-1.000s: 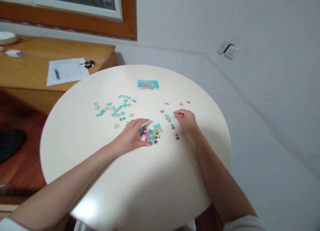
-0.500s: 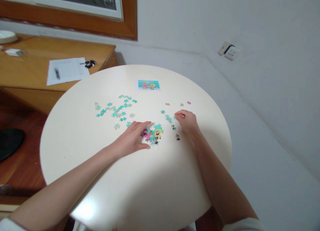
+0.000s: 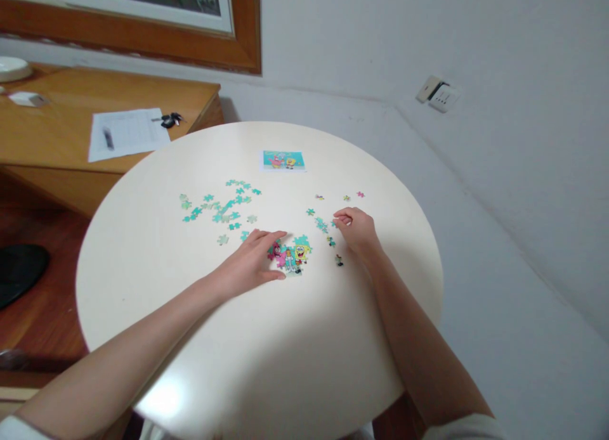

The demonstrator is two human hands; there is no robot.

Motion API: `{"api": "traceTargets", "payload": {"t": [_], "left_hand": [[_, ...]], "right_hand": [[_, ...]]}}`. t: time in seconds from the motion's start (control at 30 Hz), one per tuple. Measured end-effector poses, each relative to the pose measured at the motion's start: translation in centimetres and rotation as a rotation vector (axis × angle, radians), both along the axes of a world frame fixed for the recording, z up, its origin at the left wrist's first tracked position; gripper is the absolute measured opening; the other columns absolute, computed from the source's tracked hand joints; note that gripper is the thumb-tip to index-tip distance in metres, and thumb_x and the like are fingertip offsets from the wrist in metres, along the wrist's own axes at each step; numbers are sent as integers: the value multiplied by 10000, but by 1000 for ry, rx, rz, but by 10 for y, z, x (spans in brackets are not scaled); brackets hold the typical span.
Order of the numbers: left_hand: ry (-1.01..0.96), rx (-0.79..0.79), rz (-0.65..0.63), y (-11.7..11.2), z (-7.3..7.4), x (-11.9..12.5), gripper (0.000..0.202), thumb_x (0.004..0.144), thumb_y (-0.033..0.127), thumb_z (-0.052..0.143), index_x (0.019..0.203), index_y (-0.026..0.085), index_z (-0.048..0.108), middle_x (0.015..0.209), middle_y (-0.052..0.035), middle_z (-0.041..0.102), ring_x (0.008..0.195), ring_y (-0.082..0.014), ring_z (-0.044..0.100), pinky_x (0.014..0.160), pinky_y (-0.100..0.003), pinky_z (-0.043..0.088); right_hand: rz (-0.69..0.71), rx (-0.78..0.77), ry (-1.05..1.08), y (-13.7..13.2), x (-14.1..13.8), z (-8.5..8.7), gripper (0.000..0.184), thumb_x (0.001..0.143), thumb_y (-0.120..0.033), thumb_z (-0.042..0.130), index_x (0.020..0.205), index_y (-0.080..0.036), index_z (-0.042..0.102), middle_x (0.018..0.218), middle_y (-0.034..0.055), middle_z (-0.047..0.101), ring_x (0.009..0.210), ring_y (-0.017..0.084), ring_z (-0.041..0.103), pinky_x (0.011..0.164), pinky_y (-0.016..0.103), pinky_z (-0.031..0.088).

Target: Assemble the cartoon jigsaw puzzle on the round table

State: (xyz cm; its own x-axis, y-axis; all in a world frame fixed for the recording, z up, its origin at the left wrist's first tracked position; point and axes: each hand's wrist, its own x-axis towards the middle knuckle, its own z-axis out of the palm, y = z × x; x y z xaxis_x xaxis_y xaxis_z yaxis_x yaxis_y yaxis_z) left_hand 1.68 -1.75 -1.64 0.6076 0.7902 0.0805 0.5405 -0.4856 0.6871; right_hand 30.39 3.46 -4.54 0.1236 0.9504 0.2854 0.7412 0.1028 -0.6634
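My left hand (image 3: 257, 257) rests on the table with thumb and fingers spread around the left side of a partly joined jigsaw puzzle (image 3: 291, 255), which shows pink and yellow cartoon figures. To its right, my right hand (image 3: 356, 227) has its thumb and fingertips pinched together at a small teal jigsaw piece (image 3: 333, 224), partly hidden by the fingers. Beside those fingertips lies a short cluster of teal pieces (image 3: 321, 224). A yellow and teal piece (image 3: 330, 241) and a darker piece (image 3: 339, 260) are just below it.
Many loose teal pieces (image 3: 223, 212) are scattered on the left of the round white table (image 3: 257, 351). A small picture card (image 3: 283, 161) lies at the back. Several pieces, one pink (image 3: 360, 194), sit back right. A wooden desk (image 3: 61, 129) holds paper and keys (image 3: 171, 120).
Both hands keep nearly the same place and pose. The view shifts very slightly; no piece has visibly changed position on the table.
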Motion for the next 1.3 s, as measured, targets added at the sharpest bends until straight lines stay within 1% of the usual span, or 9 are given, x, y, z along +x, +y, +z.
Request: {"api": "traceTargets", "payload": {"t": [0.37,0.47,0.6,0.7,0.8,0.87,1.0,1.2,1.3], "left_hand": [[-25,62,-2,3,-4,-3,628,771,371,691,1329,224,445,1273,-142,570,1179,-300,507,998,-489,424],[-38,107,18,4,-4,-4,592,765,377,694,1296,227,480,1261,-124,596,1188,-288,529,1082,-526,347],[-68,206,29,5,-1,-6,402,816,355,624,1194,233,560,1200,-80,649,1146,-235,577,1142,-530,265],[-94,270,77,7,2,-7,235,831,311,565,1028,204,636,1068,-75,688,1022,-209,622,1054,-473,397],[-48,276,158,11,5,-10,155,816,251,513,823,187,654,880,-65,688,844,-185,630,823,-362,505],[1,269,181,14,7,-12,160,786,203,489,736,184,639,782,-48,674,752,-170,614,738,-326,487],[65,240,182,16,10,-13,157,732,168,474,654,179,610,683,-19,654,663,-147,585,700,-303,439],[134,177,158,14,11,-11,150,725,168,483,638,179,605,637,0,629,604,-121,539,685,-290,395],[145,160,153,13,10,-11,141,733,173,505,645,185,615,663,-3,639,648,-133,559,754,-323,393]], "right_hand": [[10,27,-54,-1,-4,1,132,712,-201,556,760,-190,678,759,47,642,679,175,583,751,358,502],[2,72,-92,-3,-7,4,163,734,-185,511,748,-187,674,751,54,642,669,178,582,757,358,496],[19,133,-111,-4,-10,7,158,746,-175,499,725,-190,655,744,54,640,659,174,584,743,341,494],[57,163,-114,-5,-13,9,138,753,-172,514,727,-192,648,751,51,643,666,167,590,747,326,494],[98,173,-119,-7,-17,12,134,758,-163,525,739,-199,653,758,45,649,671,161,590,742,313,490],[141,164,-112,-9,-19,15,137,758,-153,530,743,-196,659,757,44,646,669,154,585,727,302,485],[315,125,-96,-13,-23,22,119,769,-159,553,739,-194,662,739,36,641,683,145,570,704,283,471],[562,1,-67,-21,-28,31,64,757,-184,614,725,-179,669,764,45,648,710,136,584,702,270,464],[624,-41,-102,-24,-28,35,85,753,-158,600,696,-176,660,738,36,636,689,126,576,685,260,450]]}}
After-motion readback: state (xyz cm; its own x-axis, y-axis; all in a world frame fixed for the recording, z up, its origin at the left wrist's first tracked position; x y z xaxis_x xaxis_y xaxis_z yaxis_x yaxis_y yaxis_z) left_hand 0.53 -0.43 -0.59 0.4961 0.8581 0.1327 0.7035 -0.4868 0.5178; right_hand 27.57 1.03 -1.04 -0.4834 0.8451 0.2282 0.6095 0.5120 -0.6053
